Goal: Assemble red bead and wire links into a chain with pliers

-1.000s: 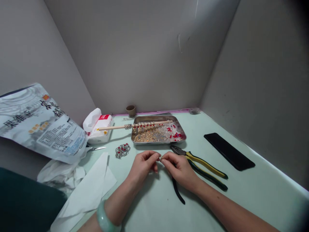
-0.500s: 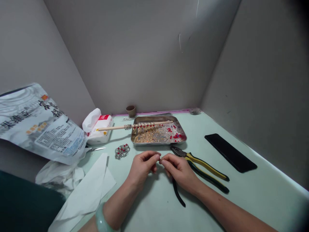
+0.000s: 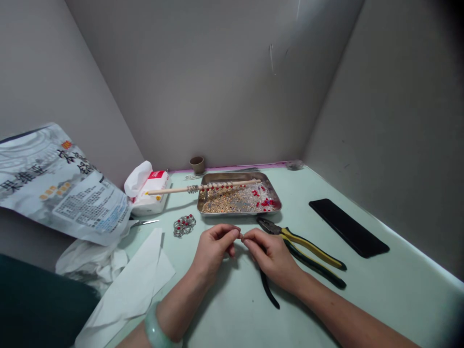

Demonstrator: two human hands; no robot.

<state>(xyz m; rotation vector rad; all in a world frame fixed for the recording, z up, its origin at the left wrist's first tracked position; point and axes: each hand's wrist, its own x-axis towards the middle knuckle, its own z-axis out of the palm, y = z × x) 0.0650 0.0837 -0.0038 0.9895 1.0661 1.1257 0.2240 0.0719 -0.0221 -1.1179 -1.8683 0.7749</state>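
Observation:
Over the table's middle, my left hand [image 3: 217, 245] and my right hand [image 3: 267, 249] meet fingertip to fingertip. Each is closed in a pinch around something tiny between them, too small to name. Partly beneath my right hand lies a tool with a black handle [image 3: 268, 291]; its head is hidden. Pliers with yellow and green grips [image 3: 311, 249] rest just to the right. Beyond the hands is a metal tray [image 3: 239, 214] of gold, clear and red beads [image 3: 221, 200]. A wooden stick [image 3: 170, 191] carrying wire rings and red beads lies across it.
Left of my hands sits a small pile of wire rings with red beads [image 3: 184, 225]. White paper [image 3: 125, 290], scissors [image 3: 145, 223], a tissue pack [image 3: 150, 193] and a large printed bag [image 3: 68, 183] occupy the left side. A black flat object [image 3: 348, 227] lies at right; a brown cup [image 3: 197, 165] stands behind.
My right hand's fingertips have shifted very slightly against the left ones, and both hands keep their pinch. The whole view has moved a little; the objects on the table stay put.

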